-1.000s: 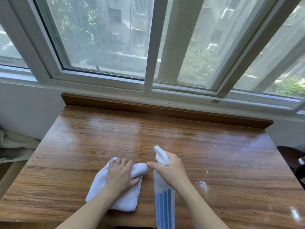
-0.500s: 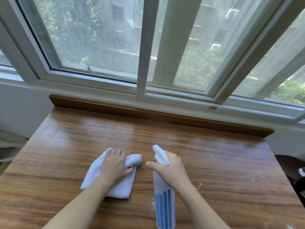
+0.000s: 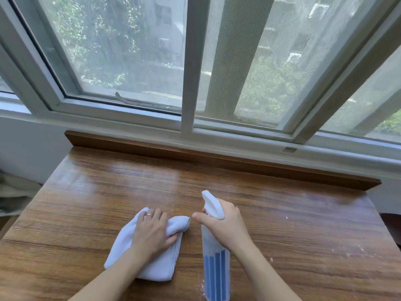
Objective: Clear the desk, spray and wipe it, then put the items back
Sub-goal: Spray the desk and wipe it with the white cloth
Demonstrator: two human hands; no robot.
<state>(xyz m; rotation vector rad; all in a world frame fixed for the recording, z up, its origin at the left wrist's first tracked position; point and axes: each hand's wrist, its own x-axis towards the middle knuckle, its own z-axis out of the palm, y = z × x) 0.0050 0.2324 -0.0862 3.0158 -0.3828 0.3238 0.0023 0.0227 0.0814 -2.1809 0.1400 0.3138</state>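
The desk [image 3: 282, 213] was already cleared, nothing on the wood but the things I was working with, so I judged I was in the spray-and-wipe stage with the items not yet put back. My left hand [image 3: 153, 233] pressed the folded white cloth [image 3: 152, 263] flat on the near middle of the desk, fingers curled over its far edge. My right hand [image 3: 225, 224] gripped the spray bottle [image 3: 216, 270] just right of it, nozzle aimed at the far side, where white specks remained at the near right.
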